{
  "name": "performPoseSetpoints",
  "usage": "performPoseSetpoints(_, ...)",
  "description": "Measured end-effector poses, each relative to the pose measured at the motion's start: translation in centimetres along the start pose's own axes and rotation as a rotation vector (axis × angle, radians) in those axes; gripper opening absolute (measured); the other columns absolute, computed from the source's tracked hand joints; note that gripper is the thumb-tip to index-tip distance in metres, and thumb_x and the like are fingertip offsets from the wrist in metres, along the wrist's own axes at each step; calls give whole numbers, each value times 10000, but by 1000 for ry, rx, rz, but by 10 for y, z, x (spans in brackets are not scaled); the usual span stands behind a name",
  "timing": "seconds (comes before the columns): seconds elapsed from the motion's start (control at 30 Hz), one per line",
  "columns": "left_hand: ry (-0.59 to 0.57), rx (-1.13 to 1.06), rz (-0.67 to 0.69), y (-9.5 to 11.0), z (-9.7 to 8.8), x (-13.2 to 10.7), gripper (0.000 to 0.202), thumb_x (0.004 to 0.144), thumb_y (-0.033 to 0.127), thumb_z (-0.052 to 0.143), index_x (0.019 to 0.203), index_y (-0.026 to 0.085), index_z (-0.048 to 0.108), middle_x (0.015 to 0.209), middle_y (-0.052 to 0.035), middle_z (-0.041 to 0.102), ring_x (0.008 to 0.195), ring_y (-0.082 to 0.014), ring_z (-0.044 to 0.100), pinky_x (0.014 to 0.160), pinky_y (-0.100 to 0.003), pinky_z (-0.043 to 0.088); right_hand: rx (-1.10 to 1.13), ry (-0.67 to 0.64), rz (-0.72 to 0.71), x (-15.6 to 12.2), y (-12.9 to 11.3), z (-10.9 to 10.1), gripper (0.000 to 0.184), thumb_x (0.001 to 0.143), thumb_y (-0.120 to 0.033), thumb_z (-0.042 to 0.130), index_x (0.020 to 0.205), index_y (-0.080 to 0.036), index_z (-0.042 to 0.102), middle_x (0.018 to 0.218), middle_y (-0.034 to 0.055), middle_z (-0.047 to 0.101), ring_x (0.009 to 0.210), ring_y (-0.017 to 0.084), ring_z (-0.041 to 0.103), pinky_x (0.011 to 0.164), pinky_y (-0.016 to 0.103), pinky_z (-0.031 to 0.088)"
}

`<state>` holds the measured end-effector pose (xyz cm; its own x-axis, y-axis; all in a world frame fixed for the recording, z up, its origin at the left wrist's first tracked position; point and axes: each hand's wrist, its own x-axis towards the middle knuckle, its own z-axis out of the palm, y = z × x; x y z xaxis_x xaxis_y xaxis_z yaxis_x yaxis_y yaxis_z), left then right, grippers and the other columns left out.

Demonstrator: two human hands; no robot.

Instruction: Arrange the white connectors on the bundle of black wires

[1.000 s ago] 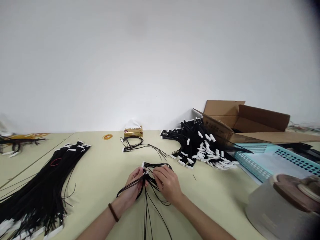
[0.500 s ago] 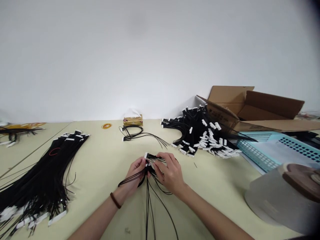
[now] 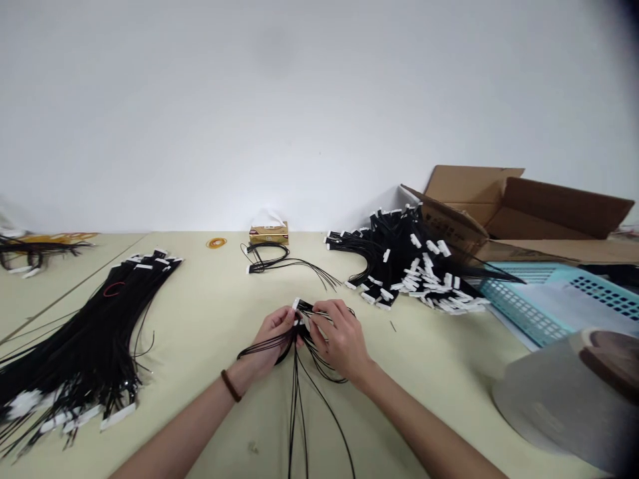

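Observation:
Between my two hands, above the table, is a black wire harness [image 3: 297, 352] with small white connectors. My left hand [image 3: 273, 336] pinches it near a white connector [image 3: 296, 304], thumb on top, with some wires running across the palm side. The fingers of my right hand [image 3: 340, 337] are closed on the wires and a white connector just to the right. Loose black wires hang below the hands toward the table's near edge. Exactly which strand each fingertip grips is partly hidden.
A bundle of black harnesses [image 3: 90, 332] lies left. Behind my hands are a loose harness [image 3: 269, 261], a tissue box [image 3: 269, 233] and yellow rubber bands [image 3: 216, 243]. At right are a harness pile [image 3: 394, 256], a cardboard box [image 3: 459, 226], a blue basket [image 3: 529, 309] and a grey container [image 3: 564, 392].
The view has shifted slightly. Both hands keep hold of the harness in nearly the same place, and my right fingers have moved a little around the connector.

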<state>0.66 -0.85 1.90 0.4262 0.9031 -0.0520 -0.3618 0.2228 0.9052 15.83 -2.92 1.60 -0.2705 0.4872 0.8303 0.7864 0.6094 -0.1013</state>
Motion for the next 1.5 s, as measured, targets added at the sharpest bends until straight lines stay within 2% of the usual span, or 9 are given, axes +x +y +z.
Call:
performPoseSetpoints(0.17,-34,19,10,-5,-6,3,325,742,457,646,791,137,614,718,-4,553,529,-89,490,508,-229,372,-12,6,7,-1,1,2,111,831,-105,516,771,-179,573,852,62,588,782,165,520,651,270,435)
performPoseSetpoints(0.5,-28,26,1,-9,-9,3,315,774,453,612,821,141,616,717,-1,525,535,-91,487,502,-232,371,32,32,-44,0,4,3,111,824,-85,496,800,-167,566,837,74,589,787,177,505,654,284,454)
performPoseSetpoints(0.83,22,27,-3,-4,-4,2,363,720,493,651,782,138,604,684,9,527,495,-83,470,475,-230,344,-7,-10,-72,-1,5,2,116,846,-106,488,801,-166,576,854,78,601,809,177,517,691,293,456)
performPoseSetpoints(1.03,35,74,-6,-2,-1,0,412,696,530,654,771,130,590,675,11,535,494,-81,479,483,-225,354,-6,8,-91,-2,9,2,83,839,-104,516,815,-156,576,854,77,609,808,176,522,686,283,452)
performPoseSetpoints(1.3,-4,15,-37,-9,-11,4,347,761,470,623,807,128,587,706,13,504,516,-77,495,486,-219,327,-20,-1,-126,-3,11,3,113,841,-77,495,846,-150,580,866,86,608,812,180,528,696,289,461)
performPoseSetpoints(1.5,2,-29,-37,-8,-12,3,313,777,441,618,805,131,583,714,9,525,516,-73,497,506,-223,345,-50,28,-148,-3,10,1,122,834,-70,507,896,-140,586,890,98,617,830,188,532,740,310,471)
